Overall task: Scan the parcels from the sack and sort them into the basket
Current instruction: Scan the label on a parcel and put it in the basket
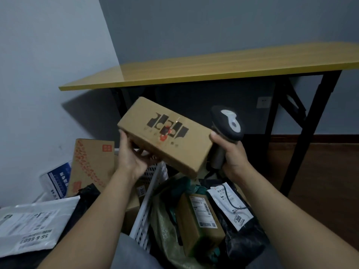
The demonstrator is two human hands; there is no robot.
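Observation:
My left hand point(130, 154) grips the left end of a long brown cardboard box point(165, 135) with a black and red print, held tilted in the air. My right hand point(231, 152) holds a black handheld scanner point(227, 124) by its handle, its thumb against the box's right end; red light spots show on the box top. Below lies the white slatted basket point(149, 202), holding a tall brown box with red dots point(91, 166) and other parcels. To its right the sack point(167, 226) lies open with a taped brown parcel point(200, 222) and a black bag with a white label point(231, 206).
A yellow-topped folding table point(213, 65) on black legs stands just behind the hands, against a grey wall. White and grey mailer bags point(29, 222) lie at the lower left. Dark wooden floor point(320, 181) shows at the right. My lap point(132, 255) is at the bottom edge.

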